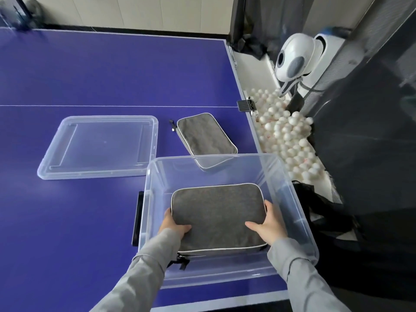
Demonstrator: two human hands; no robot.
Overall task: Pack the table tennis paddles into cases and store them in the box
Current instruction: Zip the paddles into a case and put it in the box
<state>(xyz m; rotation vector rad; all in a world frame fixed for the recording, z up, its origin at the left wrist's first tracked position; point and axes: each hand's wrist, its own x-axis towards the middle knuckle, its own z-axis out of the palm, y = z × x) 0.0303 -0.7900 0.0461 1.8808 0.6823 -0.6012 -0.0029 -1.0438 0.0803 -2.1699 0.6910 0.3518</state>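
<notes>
A grey paddle case (216,212) with white piping lies flat inside the clear plastic box (290,176) at the near right of the blue table. My left hand (173,225) grips its left edge, thumb on top. At the right edge my right hand (267,224) grips it the same way. A second grey case (206,134) lies zipped on the table just behind the box, its near end seen through the box wall. No bare paddle is visible.
The box's clear lid (99,147) lies on the table to the left. The table's right edge (245,104) borders a net full of white balls (288,136) and a white ball machine (295,57). A black bag (319,212) sits right of the box.
</notes>
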